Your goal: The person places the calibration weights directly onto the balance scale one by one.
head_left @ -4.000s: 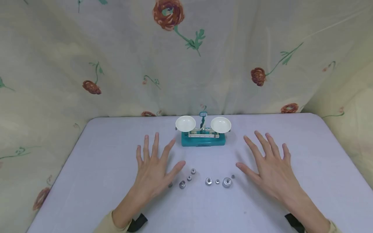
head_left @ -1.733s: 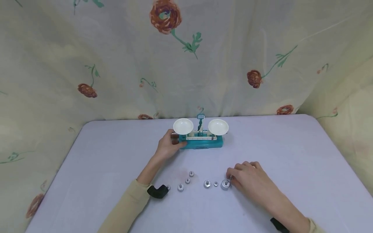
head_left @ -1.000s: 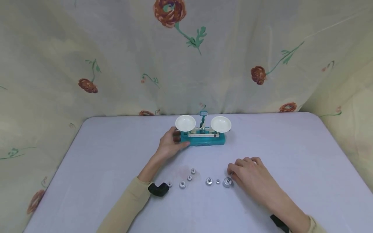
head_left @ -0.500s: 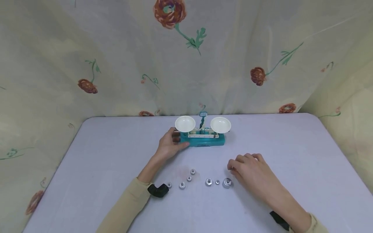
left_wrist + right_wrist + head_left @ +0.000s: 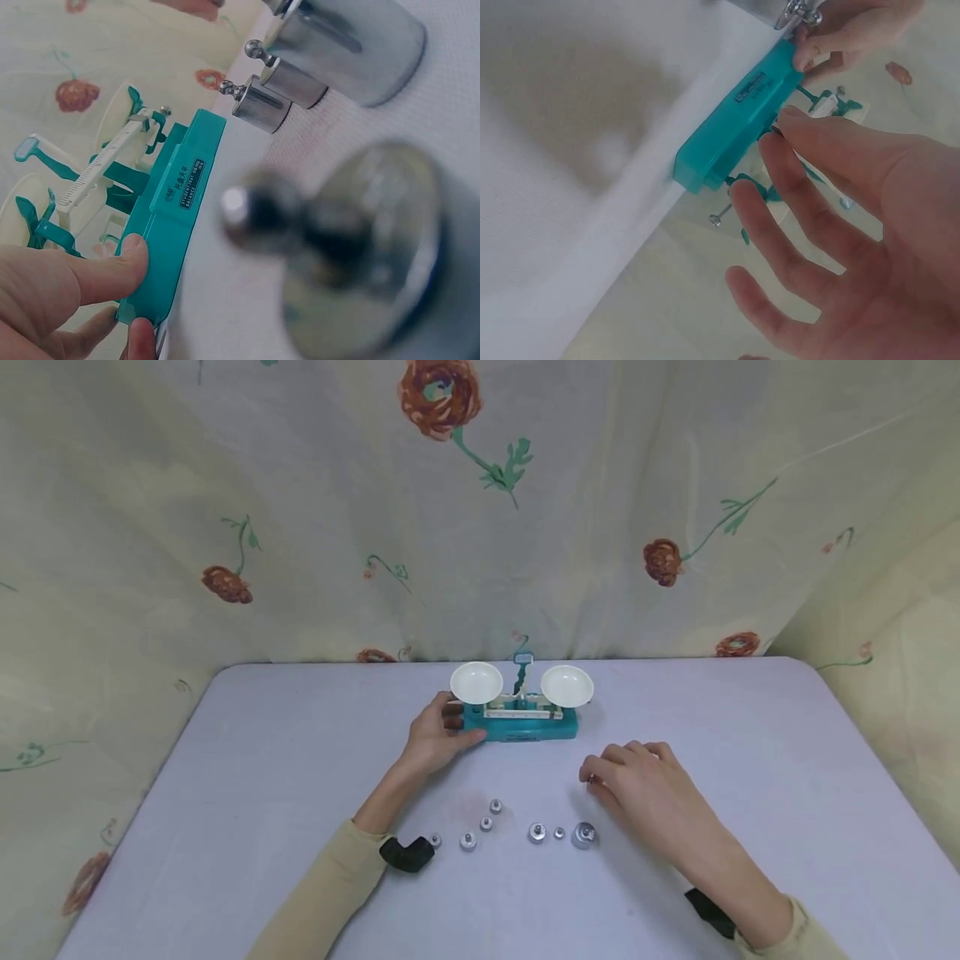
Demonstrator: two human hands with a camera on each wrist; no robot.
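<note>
A toy balance scale with a teal base and two white pans stands near the table's far edge. My left hand grips the left end of its base, thumb on the front face and fingers at the side, below the left pan. Over the table, in front of the scale's right side, my right hand pinches a tiny metal weight between thumb and forefinger, mostly hidden by the fingertips. The other fingers are loosely bent. Nearest below this hand is the largest silver weight, knob upward.
Several silver knobbed weights stand in a loose row, among them a medium one, a small one and another. One weight is right beside the left wrist's black strap. A flowered curtain hangs behind the table.
Both hands were spread above the table at first. The left took hold of the scale's base; the right picked up the tiny weight beside the largest one and has moved slightly toward the scale.
</note>
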